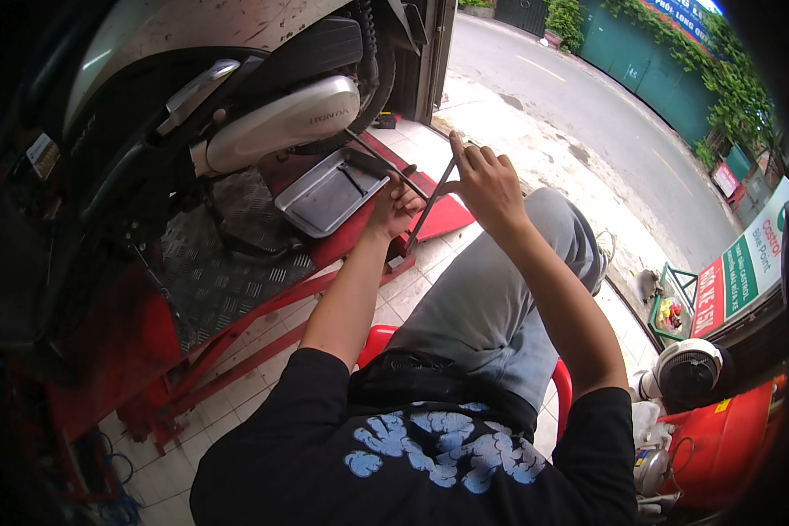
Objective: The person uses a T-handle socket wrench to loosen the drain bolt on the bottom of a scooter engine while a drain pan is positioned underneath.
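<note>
Beside one motorbike (280, 123) and one metal tray (320, 209), I see one T-shaped tool (430, 202): left hand (394, 208) grasping its shaft (372, 151), right hand (489, 187) (forefinger extended) at its crossbar (420, 227), grip unclear.

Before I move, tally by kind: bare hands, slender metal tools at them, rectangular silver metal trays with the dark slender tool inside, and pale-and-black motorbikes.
Bare hands, left hand and right hand: 2
Slender T-shaped metal tool: 1
Rectangular silver metal tray: 1
Dark slender tool in it: 1
Pale-and-black motorbike: 1
Total: 6
</note>
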{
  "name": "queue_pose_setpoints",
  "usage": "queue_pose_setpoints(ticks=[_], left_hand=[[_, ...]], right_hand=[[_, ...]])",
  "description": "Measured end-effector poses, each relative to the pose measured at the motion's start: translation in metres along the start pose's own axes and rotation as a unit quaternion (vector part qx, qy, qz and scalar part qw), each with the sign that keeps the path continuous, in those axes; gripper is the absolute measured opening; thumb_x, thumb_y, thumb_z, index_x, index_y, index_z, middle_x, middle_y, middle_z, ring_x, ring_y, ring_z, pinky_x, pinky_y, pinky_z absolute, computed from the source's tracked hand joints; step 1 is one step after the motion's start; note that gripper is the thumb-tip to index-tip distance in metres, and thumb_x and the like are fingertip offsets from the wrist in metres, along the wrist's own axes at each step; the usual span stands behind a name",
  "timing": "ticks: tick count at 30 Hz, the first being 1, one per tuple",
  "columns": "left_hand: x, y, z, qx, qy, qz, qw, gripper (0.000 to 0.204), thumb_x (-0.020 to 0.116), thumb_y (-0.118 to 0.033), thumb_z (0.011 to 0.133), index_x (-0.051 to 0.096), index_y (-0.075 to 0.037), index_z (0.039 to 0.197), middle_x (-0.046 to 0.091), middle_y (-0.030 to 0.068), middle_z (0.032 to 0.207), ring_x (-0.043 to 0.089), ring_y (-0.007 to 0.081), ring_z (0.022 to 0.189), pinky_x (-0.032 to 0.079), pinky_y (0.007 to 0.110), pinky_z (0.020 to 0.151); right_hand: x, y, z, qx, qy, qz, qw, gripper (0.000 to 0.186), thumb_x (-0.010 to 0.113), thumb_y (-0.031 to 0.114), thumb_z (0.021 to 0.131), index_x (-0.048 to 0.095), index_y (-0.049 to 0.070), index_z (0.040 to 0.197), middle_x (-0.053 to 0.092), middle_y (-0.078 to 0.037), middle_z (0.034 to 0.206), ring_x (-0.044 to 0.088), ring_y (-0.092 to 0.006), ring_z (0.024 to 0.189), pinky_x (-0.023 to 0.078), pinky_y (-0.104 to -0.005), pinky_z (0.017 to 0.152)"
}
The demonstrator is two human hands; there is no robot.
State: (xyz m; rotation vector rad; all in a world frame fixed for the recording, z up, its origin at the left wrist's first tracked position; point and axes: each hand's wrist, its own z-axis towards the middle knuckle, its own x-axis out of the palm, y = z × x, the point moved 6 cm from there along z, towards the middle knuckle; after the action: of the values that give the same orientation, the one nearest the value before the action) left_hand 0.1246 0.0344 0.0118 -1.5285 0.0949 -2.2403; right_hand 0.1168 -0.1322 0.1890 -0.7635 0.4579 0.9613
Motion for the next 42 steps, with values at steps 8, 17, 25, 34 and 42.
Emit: queue_pose_setpoints(ticks=[8,17,25,34,42], left_hand=[[-0.002,0.001,0.010,0.040,-0.026,-0.010,0.999,0.042,0.063,-0.036,0.092,0.063,-0.005,0.120,0.036,-0.0086,0.057,0.032,0.0032,0.050,0.030,0.020,0.054],[-0.007,0.001,0.010,0.057,-0.037,-0.012,0.998,0.032,0.060,-0.037,0.094,0.063,-0.013,0.115,0.041,-0.0097,0.059,0.037,0.0027,0.051,0.033,0.022,0.055],[-0.002,-0.009,0.009,0.060,-0.018,-0.025,0.998,0.039,0.056,-0.037,0.097,0.061,-0.007,0.121,0.036,-0.0088,0.059,0.035,0.0029,0.052,0.033,0.021,0.058],[-0.014,-0.010,0.011,0.060,-0.024,-0.052,0.997,0.035,0.057,-0.033,0.098,0.063,-0.007,0.120,0.034,-0.0082,0.058,0.035,0.0038,0.052,0.033,0.022,0.055],[-0.008,-0.011,0.011,0.078,-0.053,-0.041,0.995,0.034,0.058,-0.034,0.096,0.063,-0.009,0.117,0.038,-0.0097,0.057,0.036,0.0029,0.051,0.036,0.020,0.054]], right_hand=[[0.049,0.040,-0.050,-0.014,0.408,0.250,0.878,0.033,0.061,0.025,0.085,0.066,0.013,0.116,0.068,-0.012,0.084,0.066,-0.0307,0.082,0.044,-0.0438,0.076],[0.041,0.010,-0.043,0.118,0.301,0.146,0.935,0.058,0.058,0.016,0.078,0.053,0.006,0.134,0.067,-0.017,0.077,0.066,-0.0336,0.073,0.049,-0.0431,0.062],[0.013,0.007,-0.024,0.129,0.198,0.239,0.942,0.060,0.056,0.014,0.078,0.053,0.017,0.138,0.063,-0.017,0.068,0.063,-0.0342,0.066,0.046,-0.0453,0.060],[0.006,0.045,-0.015,0.042,0.200,0.312,0.928,0.057,0.055,0.010,0.076,0.056,0.008,0.133,0.062,-0.019,0.069,0.061,-0.0383,0.070,0.049,-0.0452,0.068],[0.038,0.048,-0.045,0.033,0.364,0.288,0.885,0.058,0.059,0.012,0.079,0.051,0.011,0.136,0.065,-0.020,0.080,0.066,-0.0364,0.081,0.050,-0.0470,0.070]])
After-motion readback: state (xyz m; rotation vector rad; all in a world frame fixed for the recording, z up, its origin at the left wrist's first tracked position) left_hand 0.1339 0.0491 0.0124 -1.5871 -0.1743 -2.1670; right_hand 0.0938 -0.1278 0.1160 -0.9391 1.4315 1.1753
